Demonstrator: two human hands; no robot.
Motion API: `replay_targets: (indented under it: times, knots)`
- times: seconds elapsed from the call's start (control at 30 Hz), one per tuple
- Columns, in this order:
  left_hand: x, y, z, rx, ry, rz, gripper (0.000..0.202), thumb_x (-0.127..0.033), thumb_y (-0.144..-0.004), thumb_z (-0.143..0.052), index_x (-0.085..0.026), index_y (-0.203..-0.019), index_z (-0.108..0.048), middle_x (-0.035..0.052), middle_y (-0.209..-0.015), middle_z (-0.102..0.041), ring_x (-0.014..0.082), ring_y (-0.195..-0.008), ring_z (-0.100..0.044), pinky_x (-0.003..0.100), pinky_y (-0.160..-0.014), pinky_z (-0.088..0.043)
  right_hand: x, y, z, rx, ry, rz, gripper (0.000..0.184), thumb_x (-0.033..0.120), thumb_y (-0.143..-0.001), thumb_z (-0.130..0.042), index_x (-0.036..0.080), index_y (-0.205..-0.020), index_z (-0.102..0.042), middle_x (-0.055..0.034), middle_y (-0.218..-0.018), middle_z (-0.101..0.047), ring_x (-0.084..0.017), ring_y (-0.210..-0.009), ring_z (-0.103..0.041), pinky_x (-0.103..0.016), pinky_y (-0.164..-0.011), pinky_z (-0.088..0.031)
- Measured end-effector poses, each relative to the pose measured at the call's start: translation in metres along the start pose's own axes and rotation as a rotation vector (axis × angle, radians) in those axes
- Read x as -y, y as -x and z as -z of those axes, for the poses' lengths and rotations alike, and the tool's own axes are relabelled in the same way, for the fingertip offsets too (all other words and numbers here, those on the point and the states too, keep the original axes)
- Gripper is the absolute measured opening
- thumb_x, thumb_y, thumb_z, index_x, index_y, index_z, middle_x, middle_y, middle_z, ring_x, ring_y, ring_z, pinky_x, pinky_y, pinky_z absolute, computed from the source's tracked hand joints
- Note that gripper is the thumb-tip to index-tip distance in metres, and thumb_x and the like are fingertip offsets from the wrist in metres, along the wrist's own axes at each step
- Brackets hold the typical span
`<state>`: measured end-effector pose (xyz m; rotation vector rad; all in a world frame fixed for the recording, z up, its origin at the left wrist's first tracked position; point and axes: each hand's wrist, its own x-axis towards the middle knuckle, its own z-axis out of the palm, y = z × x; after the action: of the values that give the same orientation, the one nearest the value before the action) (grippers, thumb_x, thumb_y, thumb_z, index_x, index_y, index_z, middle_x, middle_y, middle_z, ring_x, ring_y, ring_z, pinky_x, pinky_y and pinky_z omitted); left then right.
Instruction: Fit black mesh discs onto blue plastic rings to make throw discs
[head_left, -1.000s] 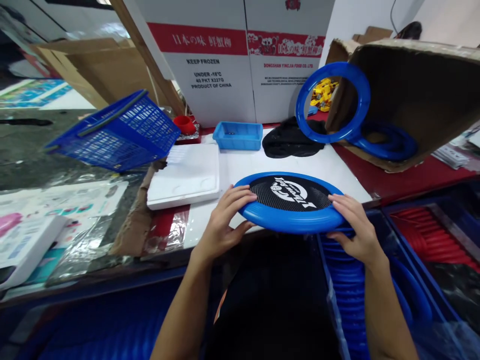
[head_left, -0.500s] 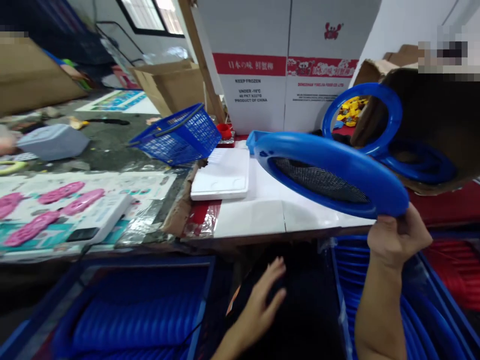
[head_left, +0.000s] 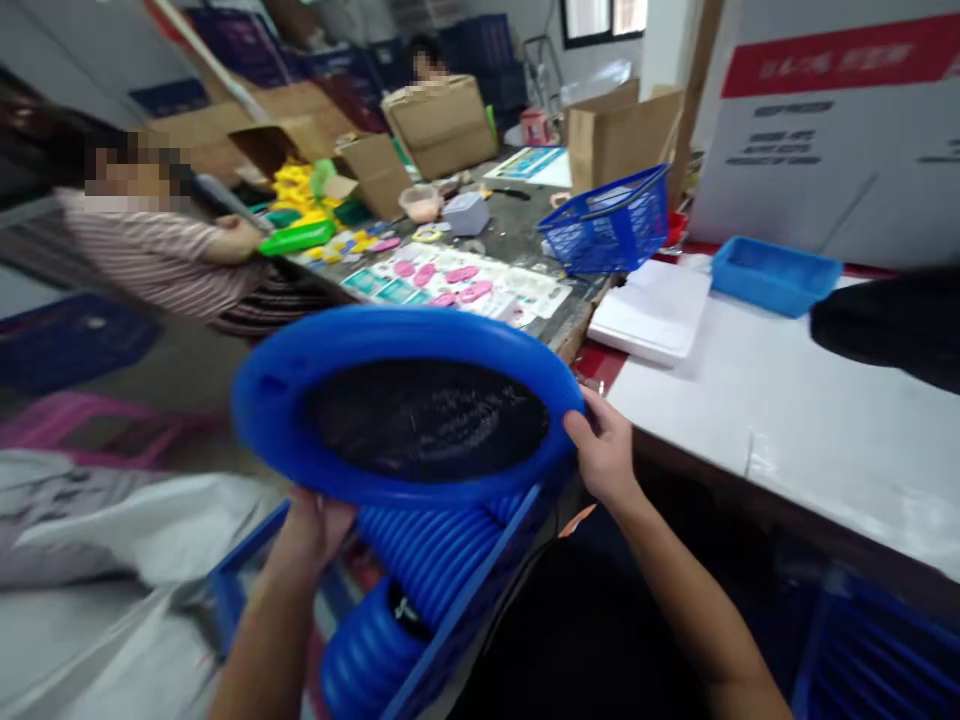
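Both my hands hold a wide blue plastic ring with black mesh (head_left: 427, 420) across its middle, tilted in front of me. My left hand (head_left: 319, 525) grips its lower left rim from below, the fingers partly hidden behind it. At the right rim, my right hand (head_left: 606, 450) pinches with the thumb on the near face. Under the ring stands a blue crate (head_left: 480, 620) with blue rings (head_left: 442, 560) stacked in rows on their edges.
To the right, a white-topped table (head_left: 697, 420) bears a blue tray (head_left: 776, 275), a white foam block (head_left: 652, 310) and a dark cloth-like thing (head_left: 900, 320). A blue basket (head_left: 611, 225) stands behind. White sacks (head_left: 112, 580) lie left. A person in stripes (head_left: 157, 250) works at the dark table.
The view has swung left. The mesh ring has moved from above the white table to over the left crate. My left hand, free before, now grips it too.
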<state>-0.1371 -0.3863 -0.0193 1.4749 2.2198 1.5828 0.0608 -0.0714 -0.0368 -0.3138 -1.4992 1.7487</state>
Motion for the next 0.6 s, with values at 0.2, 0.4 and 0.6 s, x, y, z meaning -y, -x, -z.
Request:
replay_targets:
  times: [0.2, 0.4, 0.6]
  knots:
    - [0.061, 0.076, -0.035, -0.645, 0.384, 0.673, 0.078, -0.081, -0.102, -0.044, -0.021, -0.146, -0.068, 0.0127, -0.134, -0.079, 0.0314, -0.136, -0.071, 0.051, -0.118, -0.058, -0.054, 0.018, -0.057, 0.335, -0.066, -0.312, 0.09, 0.06, -0.099, -0.071, 0.023, -0.172, -0.033, -0.0118, -0.174, -0.045, -0.029, -0.157, -0.047, -0.046, -0.134, -0.034]
    - [0.091, 0.212, -0.094, -1.015, 0.998, 1.235, 0.055, -0.048, -0.108, -0.056, -0.019, -0.155, -0.063, 0.0124, -0.126, -0.082, 0.0316, -0.136, -0.071, 0.052, -0.127, -0.049, -0.109, 0.08, -0.048, 0.816, 0.037, -0.676, 0.138, 0.054, -0.092, -0.082, 0.023, -0.172, 0.026, -0.0176, -0.175, -0.042, -0.031, -0.152, -0.053, -0.05, -0.127, -0.043]
    - [0.074, 0.302, -0.069, -1.063, 0.667, 1.518, 0.052, -0.019, -0.102, -0.059, -0.013, -0.154, -0.061, 0.0143, -0.12, -0.083, 0.0285, -0.117, -0.08, 0.042, -0.114, -0.059, -0.153, 0.123, -0.105, 1.14, 0.295, -0.662, 0.124, 0.04, -0.096, -0.076, 0.016, -0.175, 0.017, -0.011, -0.104, -0.081, -0.028, -0.082, -0.075, -0.045, -0.09, -0.06]
